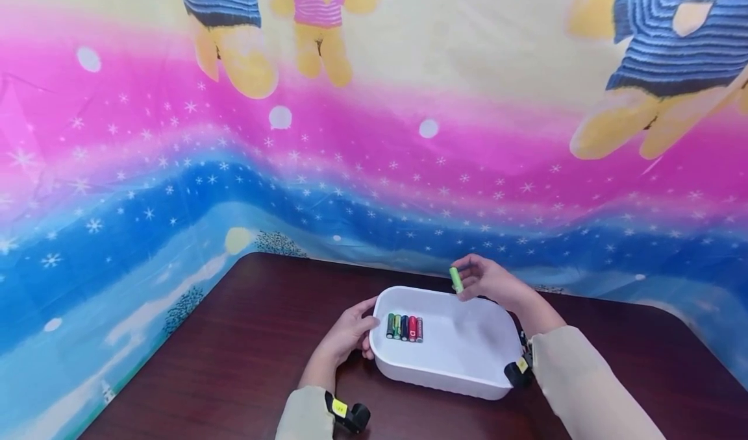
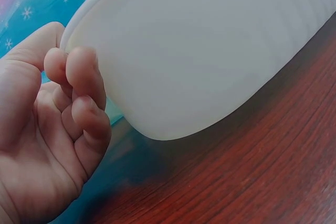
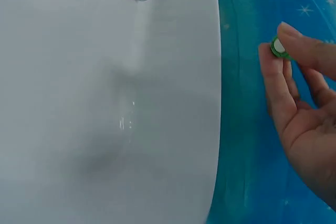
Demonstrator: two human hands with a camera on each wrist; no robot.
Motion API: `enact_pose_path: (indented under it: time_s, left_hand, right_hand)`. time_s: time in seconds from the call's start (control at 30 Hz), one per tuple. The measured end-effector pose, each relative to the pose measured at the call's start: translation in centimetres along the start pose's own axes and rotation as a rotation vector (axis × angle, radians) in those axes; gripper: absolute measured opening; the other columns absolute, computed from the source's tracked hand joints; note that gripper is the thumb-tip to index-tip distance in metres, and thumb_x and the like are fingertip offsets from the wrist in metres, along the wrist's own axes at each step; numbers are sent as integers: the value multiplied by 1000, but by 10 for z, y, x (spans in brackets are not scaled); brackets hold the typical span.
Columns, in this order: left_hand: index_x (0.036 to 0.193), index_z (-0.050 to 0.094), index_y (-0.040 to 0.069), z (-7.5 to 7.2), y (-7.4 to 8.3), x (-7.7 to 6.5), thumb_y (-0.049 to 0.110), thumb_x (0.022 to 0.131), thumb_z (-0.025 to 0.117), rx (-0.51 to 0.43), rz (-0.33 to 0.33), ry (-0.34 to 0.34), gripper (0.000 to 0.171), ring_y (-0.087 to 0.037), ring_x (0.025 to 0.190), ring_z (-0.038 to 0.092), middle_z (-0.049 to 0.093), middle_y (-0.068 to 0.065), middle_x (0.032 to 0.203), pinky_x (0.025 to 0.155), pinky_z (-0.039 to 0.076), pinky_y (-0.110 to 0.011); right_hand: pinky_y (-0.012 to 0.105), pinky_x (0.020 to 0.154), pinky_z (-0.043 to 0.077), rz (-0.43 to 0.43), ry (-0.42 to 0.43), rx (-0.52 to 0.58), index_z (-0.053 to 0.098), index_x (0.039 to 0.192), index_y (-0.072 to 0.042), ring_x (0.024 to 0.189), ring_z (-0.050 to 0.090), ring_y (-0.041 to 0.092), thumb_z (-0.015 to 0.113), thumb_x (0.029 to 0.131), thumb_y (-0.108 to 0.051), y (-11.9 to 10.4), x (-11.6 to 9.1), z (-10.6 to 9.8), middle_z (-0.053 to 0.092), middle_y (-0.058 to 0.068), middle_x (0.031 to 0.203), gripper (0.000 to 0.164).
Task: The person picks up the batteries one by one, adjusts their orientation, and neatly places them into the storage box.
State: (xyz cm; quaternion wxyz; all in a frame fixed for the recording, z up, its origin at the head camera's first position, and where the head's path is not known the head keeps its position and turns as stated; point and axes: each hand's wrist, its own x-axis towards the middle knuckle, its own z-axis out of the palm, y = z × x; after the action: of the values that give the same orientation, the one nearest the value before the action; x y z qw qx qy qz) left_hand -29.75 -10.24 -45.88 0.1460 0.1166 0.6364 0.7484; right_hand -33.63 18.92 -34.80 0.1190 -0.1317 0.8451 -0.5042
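A white rectangular plastic basin (image 1: 456, 375) with rounded corners sits over the dark table. My left hand (image 1: 349, 328) grips its left end, with the thumb at the rim and curled fingers outside the wall, as the left wrist view (image 2: 58, 108) shows them. Several batteries (image 1: 404, 328) in green, dark blue and red lie side by side in a row inside, near that end. Above the far rim, my right hand (image 1: 487, 281) pinches a light green battery (image 1: 456, 280) between thumb and fingers. Only the battery's round end (image 3: 279, 47) faces the right wrist view.
The dark brown wooden table (image 1: 234, 349) extends around the basin. A colourful printed cloth (image 1: 362, 206) with bears and snowflakes hangs directly behind the table's back and left edges. Black wrist cameras (image 1: 350, 416) are strapped to both forearms, the right one close to the basin's right end.
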Motion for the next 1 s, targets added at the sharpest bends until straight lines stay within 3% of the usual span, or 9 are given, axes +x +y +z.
enact_pose_path:
  time_s: [0.17,0.3,0.67,0.87,1.0]
  left_hand:
    - [143,32,6,0,1,0,8,88,49,2,-7,7,58,-11,34,47,46,-4,49,38,44,-23]
    - [143,31,5,-1,1,-1,8,88,50,6,-3,6,58,-10,34,47,46,-3,48,38,44,-23]
    - [144,30,5,2,1,-1,7,88,50,-4,-2,5,60,-10,33,47,46,-3,47,37,44,-24]
    - [143,31,5,2,2,-1,7,87,50,0,0,10,59,-10,33,46,46,-3,48,37,44,-24]
    - [143,31,5,2,2,-1,7,88,50,7,-5,13,59,-10,33,46,46,-3,48,37,44,-24]
  right_hand:
    - [36,75,54,-50,-162,-104,49,121,3,92,54,27,70,70,13,-3,3,3,51,16,106,56]
    - [35,74,54,-85,-234,-173,53,118,0,91,56,25,72,70,12,-5,7,7,53,14,103,53]
    - [33,72,53,-91,-251,-296,59,116,-4,88,55,23,70,70,14,-8,15,19,54,8,101,50]
    - [31,70,53,-58,-247,-458,62,113,-10,83,56,19,73,69,11,-13,16,32,56,3,93,50]
    - [33,65,51,12,-264,-564,62,110,-12,73,57,18,79,66,3,-14,14,39,58,2,84,49]
